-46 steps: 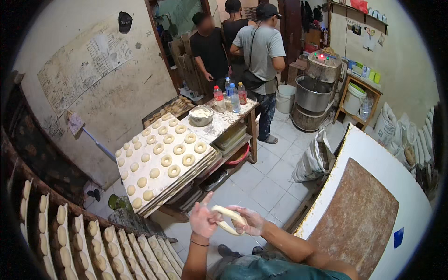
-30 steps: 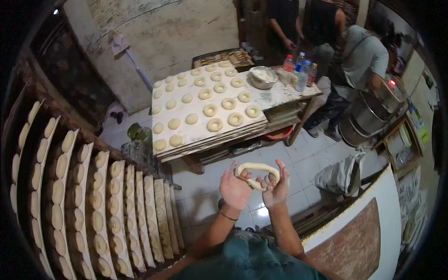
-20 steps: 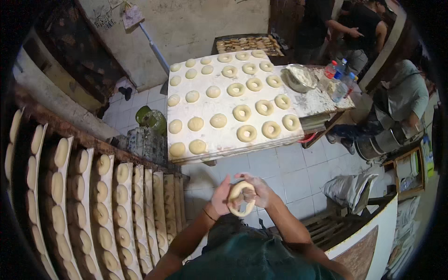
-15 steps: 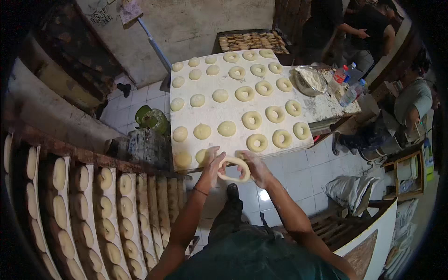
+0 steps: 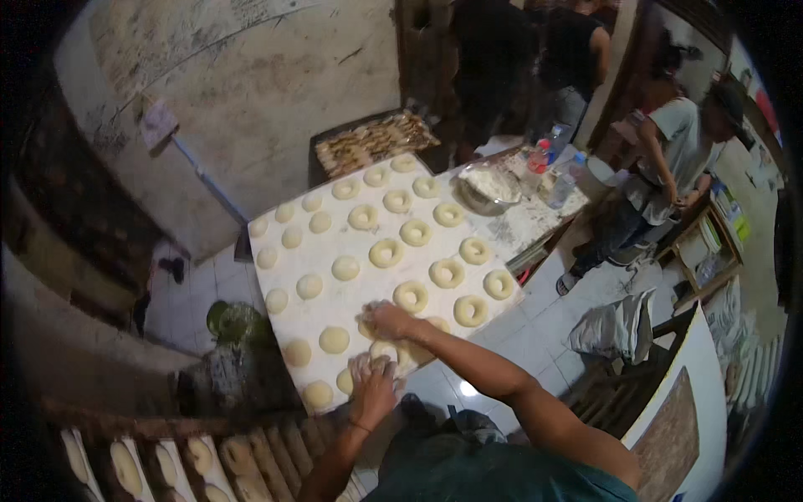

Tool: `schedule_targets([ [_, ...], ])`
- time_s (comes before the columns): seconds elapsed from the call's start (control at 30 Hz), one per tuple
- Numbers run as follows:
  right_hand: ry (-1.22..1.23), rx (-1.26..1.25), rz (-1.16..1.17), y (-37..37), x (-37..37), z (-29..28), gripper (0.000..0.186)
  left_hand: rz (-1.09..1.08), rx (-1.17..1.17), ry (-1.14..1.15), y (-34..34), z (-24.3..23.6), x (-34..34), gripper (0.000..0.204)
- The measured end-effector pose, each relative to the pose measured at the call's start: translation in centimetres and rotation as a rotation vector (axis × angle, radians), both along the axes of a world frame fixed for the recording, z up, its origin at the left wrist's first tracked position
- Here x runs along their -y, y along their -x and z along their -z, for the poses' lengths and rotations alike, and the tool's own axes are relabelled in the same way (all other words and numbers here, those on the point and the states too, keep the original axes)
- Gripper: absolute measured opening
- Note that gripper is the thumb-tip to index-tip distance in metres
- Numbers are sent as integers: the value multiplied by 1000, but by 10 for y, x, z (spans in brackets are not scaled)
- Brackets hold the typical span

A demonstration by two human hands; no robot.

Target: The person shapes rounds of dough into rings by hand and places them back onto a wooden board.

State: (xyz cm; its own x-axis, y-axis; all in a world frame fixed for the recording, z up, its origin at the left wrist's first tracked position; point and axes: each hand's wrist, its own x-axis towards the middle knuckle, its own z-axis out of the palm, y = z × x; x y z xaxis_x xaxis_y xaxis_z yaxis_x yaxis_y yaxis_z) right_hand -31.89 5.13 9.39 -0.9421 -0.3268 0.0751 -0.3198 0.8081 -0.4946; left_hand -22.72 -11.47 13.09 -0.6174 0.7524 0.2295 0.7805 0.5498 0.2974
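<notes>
My right hand [image 5: 386, 320] reaches over a floured board [image 5: 280, 326] on the table, its fingers curled onto a dough ball [image 5: 365, 330], partly covered. Just nearer me, my left hand [image 5: 375, 381] has fingers apart at the lower edge of a pale dough piece [image 5: 385, 351], apparently the ring, now lying on the board. Around both hands sit rows of round dough balls [image 5: 333, 340] on the left and dough rings [image 5: 410, 296] on the right. Blur hides the exact fingertip contact.
A steel flour bowl [image 5: 489, 188] and bottles [image 5: 539, 157] share the table, with a tray of browned pieces [image 5: 368, 142] behind. Co-workers [image 5: 669, 142] stand back right. A dough rack [image 5: 125, 418] is lower left, a sack [image 5: 606, 330] and white panel [image 5: 686, 427] right.
The ring has moved from between both hands over the floor onto the board. My hands have separated, the right reaching farther in to another dough piece. The view has shifted toward the board.
</notes>
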Motion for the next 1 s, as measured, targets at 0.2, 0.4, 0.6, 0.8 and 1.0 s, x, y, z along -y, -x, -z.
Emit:
schedule_targets([
  [0.2,-263,53,-38,-10,-12,-50,31,-54,57,-124,-5,-18,12,36],
  [0.4,586,138,282,-120,-9,-103,41,-313,638,-971,-15,-26,-10,33],
  [0.6,763,-105,581,-228,-5,-83,41,-88,561,-615,-79,-75,-45,30],
  [0.8,650,-135,826,-346,-21,-102,29,41,1143,-879,-192,-61,-77,34],
  [1.0,847,-169,860,-457,-17,-58,32,-98,598,-594,-260,-28,-84,29],
])
